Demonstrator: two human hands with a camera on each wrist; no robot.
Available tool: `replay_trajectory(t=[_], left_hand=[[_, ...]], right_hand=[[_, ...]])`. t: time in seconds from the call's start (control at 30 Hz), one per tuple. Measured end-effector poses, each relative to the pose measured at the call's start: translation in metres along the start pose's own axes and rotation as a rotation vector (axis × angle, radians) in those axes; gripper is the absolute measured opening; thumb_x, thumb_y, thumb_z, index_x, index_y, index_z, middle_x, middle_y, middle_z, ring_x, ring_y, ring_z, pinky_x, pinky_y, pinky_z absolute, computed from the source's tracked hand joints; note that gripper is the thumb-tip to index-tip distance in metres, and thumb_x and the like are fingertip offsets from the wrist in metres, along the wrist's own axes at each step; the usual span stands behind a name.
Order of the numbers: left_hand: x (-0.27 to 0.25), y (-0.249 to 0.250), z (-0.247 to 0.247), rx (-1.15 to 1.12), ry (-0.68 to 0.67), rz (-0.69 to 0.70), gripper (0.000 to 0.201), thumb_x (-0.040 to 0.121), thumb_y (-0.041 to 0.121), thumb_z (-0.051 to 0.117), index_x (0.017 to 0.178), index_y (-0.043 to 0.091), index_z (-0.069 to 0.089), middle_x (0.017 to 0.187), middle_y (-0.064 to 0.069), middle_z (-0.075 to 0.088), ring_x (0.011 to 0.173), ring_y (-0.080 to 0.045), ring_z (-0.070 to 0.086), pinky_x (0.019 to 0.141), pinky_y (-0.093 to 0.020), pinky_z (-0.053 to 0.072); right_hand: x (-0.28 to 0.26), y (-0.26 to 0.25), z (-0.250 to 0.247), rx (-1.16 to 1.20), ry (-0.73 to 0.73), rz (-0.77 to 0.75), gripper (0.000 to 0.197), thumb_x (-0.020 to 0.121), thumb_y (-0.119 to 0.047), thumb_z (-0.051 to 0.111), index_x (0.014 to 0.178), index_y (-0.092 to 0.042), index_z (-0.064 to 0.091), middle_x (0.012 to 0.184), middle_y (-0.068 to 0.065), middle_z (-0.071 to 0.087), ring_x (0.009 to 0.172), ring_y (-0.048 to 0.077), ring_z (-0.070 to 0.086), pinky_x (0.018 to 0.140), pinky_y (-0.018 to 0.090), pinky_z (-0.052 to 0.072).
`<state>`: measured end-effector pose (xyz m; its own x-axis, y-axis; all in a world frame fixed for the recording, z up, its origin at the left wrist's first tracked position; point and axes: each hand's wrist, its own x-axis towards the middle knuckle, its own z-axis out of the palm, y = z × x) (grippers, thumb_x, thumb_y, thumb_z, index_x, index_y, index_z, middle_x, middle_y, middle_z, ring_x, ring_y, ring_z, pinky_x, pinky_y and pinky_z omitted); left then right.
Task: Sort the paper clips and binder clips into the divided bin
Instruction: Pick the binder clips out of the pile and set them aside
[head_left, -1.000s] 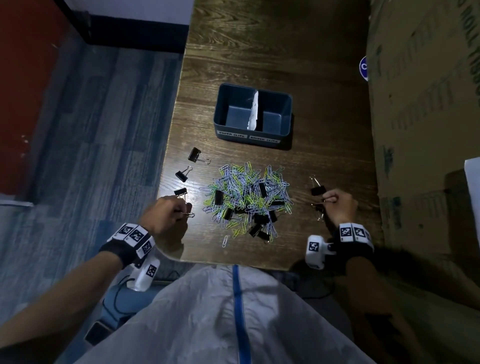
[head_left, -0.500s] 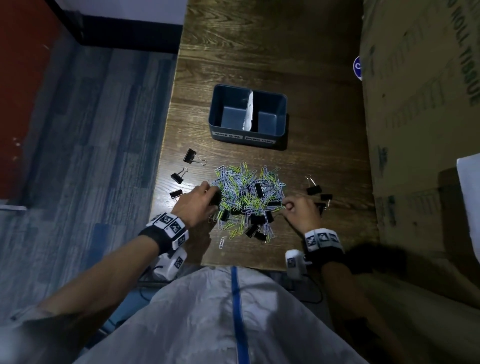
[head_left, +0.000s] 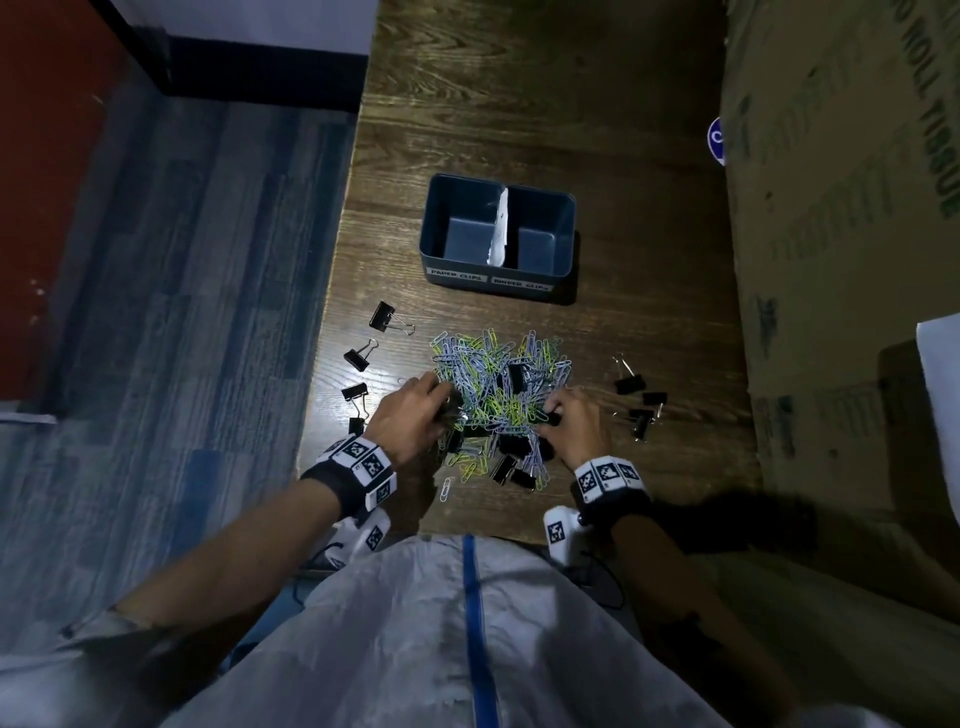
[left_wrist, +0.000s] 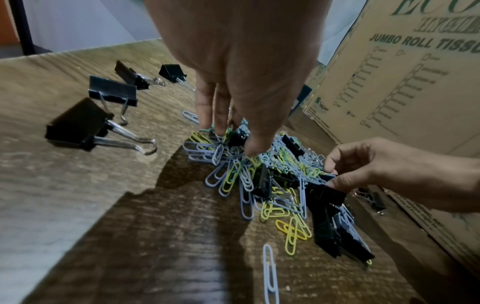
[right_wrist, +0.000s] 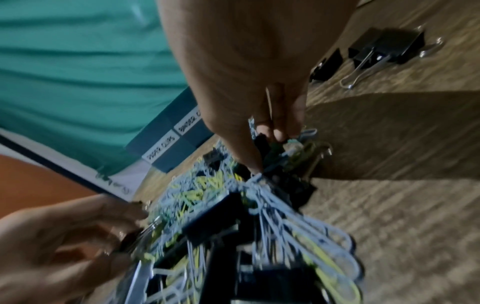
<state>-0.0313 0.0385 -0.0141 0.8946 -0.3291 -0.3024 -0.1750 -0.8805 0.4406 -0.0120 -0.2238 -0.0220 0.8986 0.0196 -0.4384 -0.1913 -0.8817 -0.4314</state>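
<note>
Left hand (head_left: 410, 415) fingers (left_wrist: 207, 115) pinch a black binder clip (left_wrist: 237, 136) in the blue-and-yellow paper clip pile (head_left: 498, 384); right hand (head_left: 576, 428) fingers (left_wrist: 335, 181) pinch another black clip (left_wrist: 328, 194). The empty blue divided bin (head_left: 441, 270) sits beyond on the wooden counter (head_left: 519, 114).

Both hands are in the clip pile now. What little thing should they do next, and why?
Probably lift out the black binder clip that the left hand pinches. The right hand pinches one too. The divided bin looks empty, so I'd carry it to the side labelled binder clips, away from the paper clips.
</note>
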Motion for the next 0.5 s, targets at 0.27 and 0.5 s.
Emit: replay_trajectory(t=[0.27,0.5], left_hand=[[-0.008,-0.003,-0.029,-0.190,-0.014,-0.027,0.048,0.085,0.029,0.070,0.128,0.018,0.050,0.115,0.002,0.047,0.094,-0.013,0.053,0.078,-0.019,0.043],[-0.006,-0.038,-0.060,-0.187,0.086,-0.193,0.046,0.079,0.026,0.076,0.121,0.020,0.057,0.114,0.000,0.053,0.097,-0.018,0.055,0.085,-0.036,0.048]], right_hand=[[-0.005,0.000,-0.050,0.111,-0.178,0.018,0.015,0.082,-0.024,0.080,0.094,-0.021,0.071,0.084,-0.002,0.070,0.074,0.014,0.066,0.070,0.035,0.056],[-0.001,0.011,-0.080,0.495,-0.199,0.165,0.011,0.096,-0.010,0.061,0.100,-0.009,0.071,0.076,0.012,0.071,0.060,0.018,0.062,0.059,0.034,0.051]])
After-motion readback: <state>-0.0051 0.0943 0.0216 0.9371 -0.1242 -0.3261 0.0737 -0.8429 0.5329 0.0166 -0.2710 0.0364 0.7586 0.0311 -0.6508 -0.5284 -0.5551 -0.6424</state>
